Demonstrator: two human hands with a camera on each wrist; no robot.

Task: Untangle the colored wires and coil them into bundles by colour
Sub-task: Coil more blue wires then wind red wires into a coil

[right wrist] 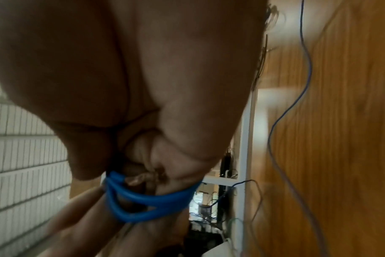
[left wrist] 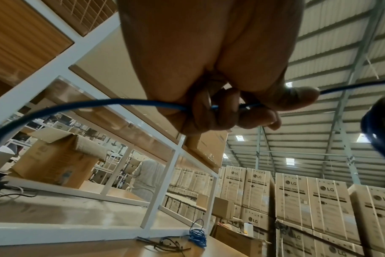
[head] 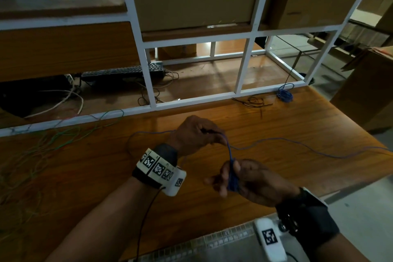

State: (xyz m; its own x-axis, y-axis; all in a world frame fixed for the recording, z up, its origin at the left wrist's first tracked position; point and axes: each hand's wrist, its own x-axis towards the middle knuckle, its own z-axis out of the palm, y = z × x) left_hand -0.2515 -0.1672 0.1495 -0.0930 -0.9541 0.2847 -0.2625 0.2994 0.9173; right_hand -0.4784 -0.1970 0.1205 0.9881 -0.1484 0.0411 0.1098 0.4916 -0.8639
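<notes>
Head view: left hand (head: 194, 133) pinches blue wire (head: 230, 151); right hand (head: 244, 178) grips its coil.

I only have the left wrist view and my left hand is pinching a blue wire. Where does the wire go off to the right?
Observer: It runs down to a blue coil wound round the right hand's fingers.
Operator: Is there slack left to wind?
Observer: Yes, the blue wire trails loose across the wooden table to its right edge.
Operator: Other colours waiting?
Observer: A green tangle lies far left on the table, with a trace of red in it.
</notes>
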